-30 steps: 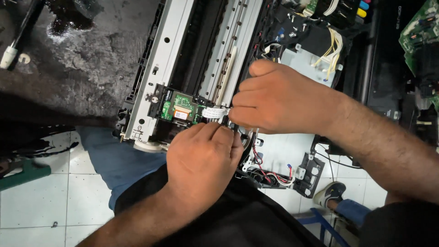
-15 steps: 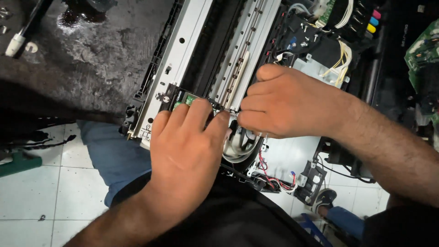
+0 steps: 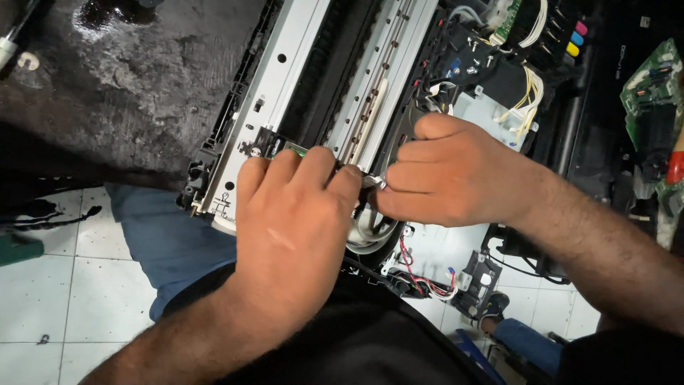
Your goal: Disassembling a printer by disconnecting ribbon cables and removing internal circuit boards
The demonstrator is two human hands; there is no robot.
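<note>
Opened printer chassis [image 3: 285,93] lies across the person's lap and a dark, stained bench [image 3: 121,78]; both hands work at its near edge. Left hand [image 3: 296,228] rests palm-down, fingers pressed together and curled over a small green circuit board [image 3: 296,148] on the metal frame rail. Only a sliver of the board shows past the knuckles. Right hand [image 3: 456,175] is closed, thumb and forefinger pinching a small silvery part [image 3: 375,182] right beside the left fingertips — probably a flat-cable end or a clip, too hidden to tell.

Handling: the board is light, stiff and brittle, so it is best held by its edges, not by the components. The pinched piece looks thin and easy to bend or let slip, so a fingertip grip near its end suits it. The chassis itself is bulky and rigid, with sharp sheet-metal edges.

Around: a white gear wheel [image 3: 370,235] sits just below the hands, with red and black wires [image 3: 420,274] under it. Yellow wire bundles [image 3: 527,100] and coloured ink tubes [image 3: 573,39] are at far right, well apart. A loose green board [image 3: 652,85] lies at the right edge. The roller shaft [image 3: 377,85] and the wiring crowd the spot — little room for fingers. Tiled floor [image 3: 43,285] shows below.
</note>
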